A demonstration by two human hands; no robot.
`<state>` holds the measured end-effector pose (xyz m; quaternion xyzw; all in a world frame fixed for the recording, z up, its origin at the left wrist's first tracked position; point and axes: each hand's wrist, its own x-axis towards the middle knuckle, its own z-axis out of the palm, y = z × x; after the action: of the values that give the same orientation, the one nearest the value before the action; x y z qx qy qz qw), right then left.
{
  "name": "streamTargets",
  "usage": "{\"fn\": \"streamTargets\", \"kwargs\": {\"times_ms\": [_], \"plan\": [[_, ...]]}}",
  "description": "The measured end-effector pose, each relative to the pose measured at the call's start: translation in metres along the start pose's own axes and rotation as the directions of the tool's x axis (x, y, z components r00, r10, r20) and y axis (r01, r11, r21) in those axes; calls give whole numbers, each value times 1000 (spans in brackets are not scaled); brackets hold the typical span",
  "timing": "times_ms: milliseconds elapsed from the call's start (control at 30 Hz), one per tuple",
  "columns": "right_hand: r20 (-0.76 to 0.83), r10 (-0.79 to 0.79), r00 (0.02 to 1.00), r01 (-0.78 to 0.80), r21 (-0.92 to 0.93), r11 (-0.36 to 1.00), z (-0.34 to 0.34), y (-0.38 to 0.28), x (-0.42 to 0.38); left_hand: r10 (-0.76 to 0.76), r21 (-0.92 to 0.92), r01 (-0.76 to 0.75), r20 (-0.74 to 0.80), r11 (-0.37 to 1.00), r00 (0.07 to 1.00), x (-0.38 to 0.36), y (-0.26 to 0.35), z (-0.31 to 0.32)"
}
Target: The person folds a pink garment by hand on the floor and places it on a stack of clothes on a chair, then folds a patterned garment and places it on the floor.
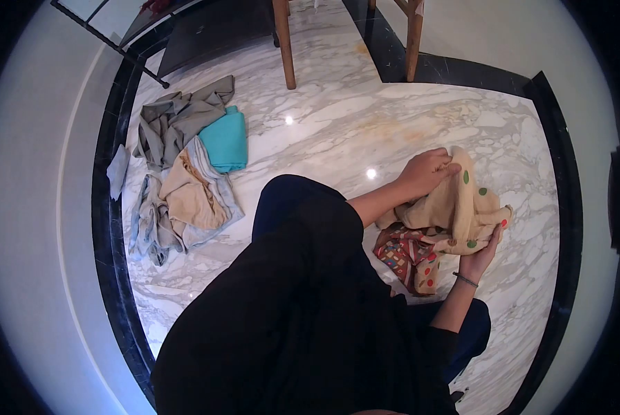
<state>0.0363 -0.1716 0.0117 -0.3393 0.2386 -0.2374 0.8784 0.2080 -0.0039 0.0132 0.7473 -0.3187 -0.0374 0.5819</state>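
A beige cloth garment with green and red dots (pixel 486 202) is held up over the floor at the right. My left hand (pixel 427 171) is closed on its upper edge, fingers pinching the fabric. My right hand (pixel 485 254) grips its lower right side, the thumb lying along the cloth and the other fingers partly hidden. Below the garment, a red patterned cloth (pixel 396 254) lies bunched on the marble floor, close to my right forearm. Where one fabric ends and the other begins is partly hidden by folds.
On the left lie a grey cloth (pixel 178 121), a folded teal cloth (pixel 225 142), a beige cloth (pixel 192 194) and a pale blue cloth (pixel 230 200). Wooden legs (pixel 284 45) and a black metal rack (pixel 109 38) stand beyond. Black-edged walls border the marble floor (pixel 310 138).
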Motion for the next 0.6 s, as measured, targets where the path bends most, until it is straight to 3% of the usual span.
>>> {"fn": "streamTargets", "kwargs": {"times_ms": [133,233,300,367,467,600], "plan": [[-1,-32,999,32,32,999,6,-2,0,-126,-221,103,-96,970,987,3,-12,1],[-65,-104,992,107,43,993,-17,-8,7,-345,-708,176,-101,684,933,11,-24,9],[-93,-161,983,166,51,985,-16,-14,7,-321,-797,120,-97,592,942,13,-19,-1],[-69,-219,973,224,89,970,-10,-25,2,-387,-700,229,-73,677,919,13,3,-21],[-145,-325,935,340,96,935,-6,-35,-1,-355,-760,231,0,608,935,14,-1,-30],[-124,-384,915,397,101,912,6,-48,-9,-368,-756,265,34,599,929,14,6,-29]]}}
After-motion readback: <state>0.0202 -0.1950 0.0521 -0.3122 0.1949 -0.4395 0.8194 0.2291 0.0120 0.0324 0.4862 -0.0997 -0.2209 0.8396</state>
